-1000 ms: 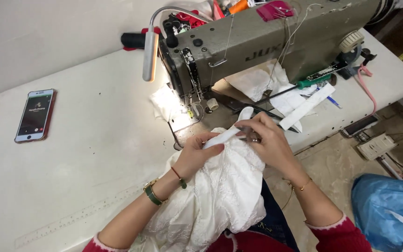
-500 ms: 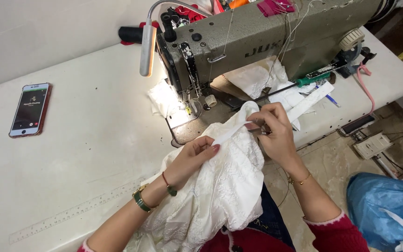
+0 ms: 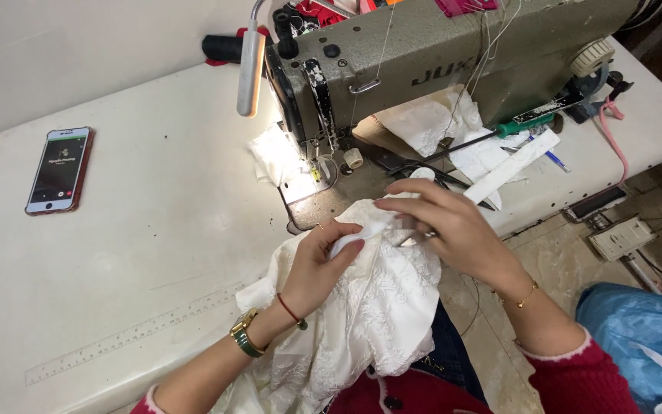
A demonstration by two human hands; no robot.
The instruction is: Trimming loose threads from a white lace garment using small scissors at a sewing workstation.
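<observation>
the white lace garment point(image 3: 377, 307) lies bunched at the near edge of the white table point(image 3: 139, 253), just in front of the sewing machine point(image 3: 438, 61) and spilling down from there into the person's lap. its upper edge, a narrow white band point(image 3: 362, 234), is the part in hand, and that band runs roughly side to side, parallel to the machine's long body, a little short of the needle plate point(image 3: 308, 180).

the left hand point(image 3: 319, 264) is curled, thumb and fingertips pinching the left end of the band from below. the right hand point(image 3: 446, 226) comes in from the machine's right side, fingers held together and laid over the band's other end; whether its thumb pinches underneath probably cannot be settled, as the fingers hide it. the two hands sit close together, nearly touching, with the band stretched between them.

of the two, the left hand is the nearer to the needle plate, which lies just beyond and slightly left of the band. a phone point(image 3: 59, 170) rests well to the machine's left, and a green-handled screwdriver point(image 3: 530, 123) lies at the machine's base on the right.
</observation>
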